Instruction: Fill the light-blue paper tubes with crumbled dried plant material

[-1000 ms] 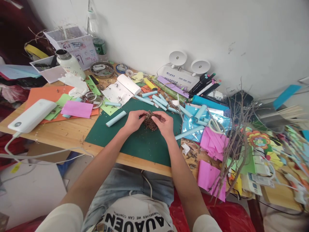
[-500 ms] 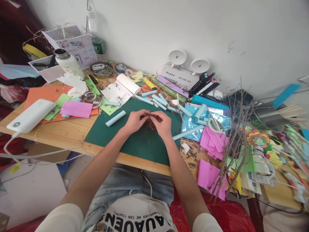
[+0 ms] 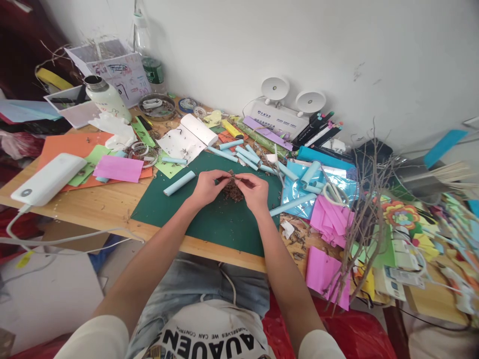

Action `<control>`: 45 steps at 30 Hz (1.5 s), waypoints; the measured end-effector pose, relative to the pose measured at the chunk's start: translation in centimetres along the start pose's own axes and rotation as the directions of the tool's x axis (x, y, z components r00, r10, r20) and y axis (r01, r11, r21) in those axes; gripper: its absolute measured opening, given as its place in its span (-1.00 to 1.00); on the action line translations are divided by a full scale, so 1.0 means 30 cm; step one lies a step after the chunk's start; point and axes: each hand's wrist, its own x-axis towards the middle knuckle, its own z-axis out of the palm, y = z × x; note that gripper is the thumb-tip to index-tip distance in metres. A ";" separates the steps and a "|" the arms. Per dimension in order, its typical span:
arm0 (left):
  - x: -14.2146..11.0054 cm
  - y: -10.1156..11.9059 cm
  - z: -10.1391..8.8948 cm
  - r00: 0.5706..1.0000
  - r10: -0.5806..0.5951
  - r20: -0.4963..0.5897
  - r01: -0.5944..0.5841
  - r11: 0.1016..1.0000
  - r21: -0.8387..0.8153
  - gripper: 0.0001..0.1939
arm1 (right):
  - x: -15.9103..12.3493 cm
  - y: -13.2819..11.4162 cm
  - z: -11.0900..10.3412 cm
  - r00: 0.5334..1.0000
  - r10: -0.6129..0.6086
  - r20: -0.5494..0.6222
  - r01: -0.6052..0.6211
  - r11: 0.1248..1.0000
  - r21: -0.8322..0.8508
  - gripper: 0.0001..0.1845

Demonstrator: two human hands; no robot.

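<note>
Over a dark green mat (image 3: 220, 229), my left hand (image 3: 208, 188) and my right hand (image 3: 255, 192) face each other with thumbs and fingers pinched together. Small brown dry bits, like twig or leaf scraps, show between the fingertips; their exact kind is too small to make out. Just below the fingers lies a pile of brown dry scraps (image 3: 234, 193). A light blue paper tube (image 3: 179, 183) rests on the mat left of my left hand. Several more blue tubes (image 3: 249, 157) lie behind both hands, and one long tube (image 3: 294, 204) is right of my right hand.
Scissors (image 3: 335, 193), pink paper (image 3: 329, 276) and a bundle of upright branches (image 3: 364, 224) stand at the right. On the left are a white power bank (image 3: 48, 179) with its cable, orange paper (image 3: 56, 149) and a white bottle (image 3: 107, 99). An emergency light (image 3: 279, 117) leans by the wall.
My right hand has shifted slightly right, and the fingertips of both hands are a little farther apart. The brown piece that stretched between them now looks shorter or broken up.
</note>
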 end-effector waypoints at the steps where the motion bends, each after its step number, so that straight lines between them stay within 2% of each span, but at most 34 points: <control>1: 0.001 0.002 -0.002 1.000 -0.018 -0.017 0.018 1.000 0.005 -0.81 | 0.003 0.005 -0.002 0.999 0.031 -0.020 -0.030 0.999 0.031 -0.81; 3: 0.003 0.008 -0.005 0.998 -0.050 -0.040 0.050 0.999 -0.009 -0.80 | 0.008 0.014 -0.008 0.995 0.082 -0.051 -0.078 0.993 0.086 -0.76; 5: 0.003 0.014 -0.004 0.998 -0.054 -0.011 0.053 0.998 -0.039 -0.74 | 0.011 0.017 -0.010 0.994 0.096 -0.043 -0.091 0.989 0.113 -0.75; 7: 0.002 0.016 -0.001 0.999 -0.013 0.046 0.015 0.999 -0.045 -0.70 | 0.009 0.014 -0.006 0.998 0.066 -0.013 -0.064 0.992 0.107 -0.77; 9: 0.000 0.015 0.002 0.998 0.023 0.065 -0.021 0.999 -0.027 -0.75 | 0.006 0.009 0.001 1.000 0.019 0.014 -0.021 0.996 0.084 -0.81; 12: -0.001 0.009 0.000 0.999 0.013 0.032 -0.014 1.000 0.017 -0.82 | 0.005 0.006 0.003 1.000 0.026 0.006 -0.026 0.999 0.045 -0.84; 16: 0.002 0.006 -0.007 1.000 -0.006 -0.009 0.007 0.998 0.058 -0.82 | 0.011 0.007 -0.010 0.997 0.064 -0.046 -0.064 0.998 0.004 -0.81; 20: 0.004 0.000 -0.001 0.990 0.091 0.107 -0.099 0.993 0.071 -0.79 | 0.006 -0.001 -0.011 0.999 -0.053 0.000 0.053 0.998 -0.027 -0.82; 22: 0.003 -0.003 0.004 0.986 0.104 0.128 -0.116 0.989 0.092 -0.78 | 0.000 -0.005 -0.008 0.996 -0.085 0.025 0.087 0.993 -0.077 -0.85; 27: 0.003 -0.008 0.007 0.995 0.056 0.083 -0.066 0.990 0.122 -0.82 | -0.003 -0.007 -0.010 1.000 -0.021 0.003 0.022 0.993 -0.116 -0.84; 30: 0.005 -0.014 0.008 0.996 0.044 0.079 -0.053 0.992 0.111 -0.83 | -0.002 -0.010 -0.008 0.998 -0.053 0.036 0.056 0.996 -0.075 -0.82; 33: 0.005 -0.016 0.006 0.993 0.054 0.101 -0.063 0.994 0.094 -0.82 | -0.003 -0.014 -0.005 0.995 -0.076 0.056 0.082 0.991 -0.103 -0.84; 38: 0.007 -0.010 -0.002 0.992 0.051 0.114 -0.064 0.992 0.111 -0.75 | 0.001 -0.014 -0.021 0.998 -0.056 -0.004 0.055 0.992 -0.117 -0.84; 41: 0.007 -0.007 -0.001 0.989 0.058 0.134 -0.071 0.993 0.094 -0.74 | 0.001 -0.021 -0.023 0.995 -0.079 0.062 0.084 0.992 -0.091 -0.82; 45: 0.006 -0.002 0.002 0.977 0.107 0.187 -0.124 0.989 0.081 -0.70 | -0.004 -0.037 -0.012 0.988 -0.108 0.111 0.125 0.979 -0.160 -0.84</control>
